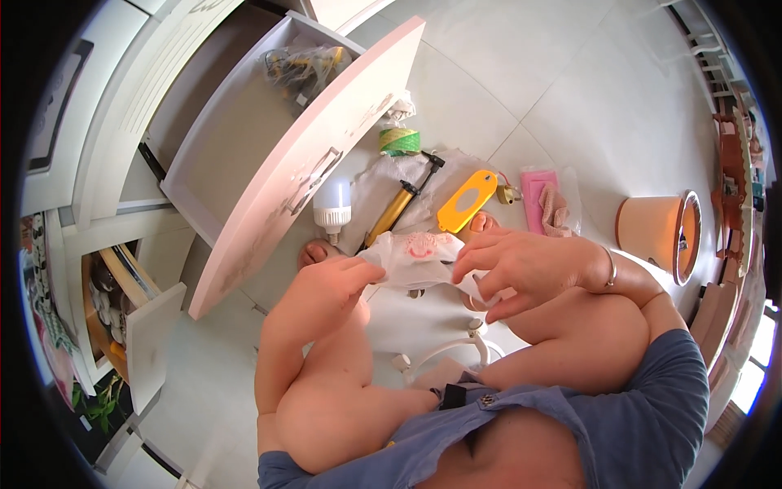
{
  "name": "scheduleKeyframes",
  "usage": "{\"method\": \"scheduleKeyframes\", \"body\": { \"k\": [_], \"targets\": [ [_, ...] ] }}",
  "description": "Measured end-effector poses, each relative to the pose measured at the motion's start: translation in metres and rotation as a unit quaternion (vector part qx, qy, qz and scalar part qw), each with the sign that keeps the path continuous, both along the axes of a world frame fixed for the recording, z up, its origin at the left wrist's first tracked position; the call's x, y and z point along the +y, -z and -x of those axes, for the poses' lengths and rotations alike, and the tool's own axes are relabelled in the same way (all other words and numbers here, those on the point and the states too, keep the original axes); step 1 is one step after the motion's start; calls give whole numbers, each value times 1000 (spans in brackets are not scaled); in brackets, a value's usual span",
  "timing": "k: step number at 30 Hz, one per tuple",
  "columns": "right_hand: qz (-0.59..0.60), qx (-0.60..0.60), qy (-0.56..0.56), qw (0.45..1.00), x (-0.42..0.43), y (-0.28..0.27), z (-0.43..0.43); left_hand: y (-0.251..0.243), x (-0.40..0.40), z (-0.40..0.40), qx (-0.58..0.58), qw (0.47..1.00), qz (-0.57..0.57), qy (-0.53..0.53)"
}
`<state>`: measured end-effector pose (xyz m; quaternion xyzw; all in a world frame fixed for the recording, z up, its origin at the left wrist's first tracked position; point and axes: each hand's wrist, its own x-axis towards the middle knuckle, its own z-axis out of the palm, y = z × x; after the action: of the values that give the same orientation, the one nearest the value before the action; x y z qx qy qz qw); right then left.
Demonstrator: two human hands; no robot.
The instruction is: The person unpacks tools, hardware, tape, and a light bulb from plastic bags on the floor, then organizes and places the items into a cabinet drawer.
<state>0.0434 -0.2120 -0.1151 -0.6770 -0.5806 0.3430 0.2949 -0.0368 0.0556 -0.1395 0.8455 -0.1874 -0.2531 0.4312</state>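
Observation:
A white plastic bag [421,260] with red print stretches between my two hands above the floor. My left hand [327,290] pinches its left end between thumb and fingers. My right hand [528,263], fingers spread and a bracelet at the wrist, is at the bag's right end, where a thin strip runs between the fingers. Beyond the bag lie a gold-and-black hand pump [394,211], a yellow oval-windowed plastic piece [468,200] and a small brass padlock [506,194]. A white LED bulb [333,211] is near my left foot.
At the left a white drawer [293,177] is pulled out, holding a bagged yellow-and-black item [311,67]. A smaller drawer [149,348] juts out lower left. Green tape [400,142], a pink packet [539,195], a brownish cloth [555,211] and a lampshade-like drum [650,232] are on the tiles.

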Motion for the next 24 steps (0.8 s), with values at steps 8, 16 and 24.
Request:
{"method": "scheduleKeyframes", "body": {
  "k": [8, 16, 24],
  "targets": [
    [-36, 518, 166, 839, 19, 18, 6, -38, -29, -13, -392, 920, 3, -17],
    [-129, 232, 118, 957, 45, 62, 19, -16, -69, -21, -191, 970, 146, -19],
    [10, 397, 233, 888, 38, 64, 4, -1, -42, -29, 2, 986, 114, -123]
  ]
}}
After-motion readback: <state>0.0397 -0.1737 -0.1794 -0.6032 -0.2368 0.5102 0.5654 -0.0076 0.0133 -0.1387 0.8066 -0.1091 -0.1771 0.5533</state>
